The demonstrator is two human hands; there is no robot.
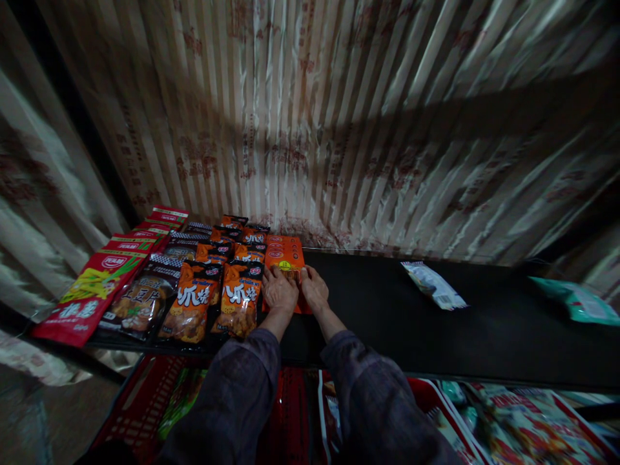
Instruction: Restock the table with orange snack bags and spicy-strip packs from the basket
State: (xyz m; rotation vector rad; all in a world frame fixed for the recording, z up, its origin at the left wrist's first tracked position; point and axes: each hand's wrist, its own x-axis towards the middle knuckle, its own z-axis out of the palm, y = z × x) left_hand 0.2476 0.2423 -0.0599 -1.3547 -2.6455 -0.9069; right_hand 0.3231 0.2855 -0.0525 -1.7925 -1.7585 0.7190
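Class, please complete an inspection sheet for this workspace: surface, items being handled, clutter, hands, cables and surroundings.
Surface: black shelf.
Items handled: orange packets, beside the rows of orange-and-black packets, dark packets and red packets.
Clutter: pale packet and teal packet, lying apart on the right.
Hands: left hand and right hand touch the orange packets; whether they grip is unclear.
Cables: nothing seen.
Surroundings: striped, printed sheeting behind; red basket below, holding green packaging.
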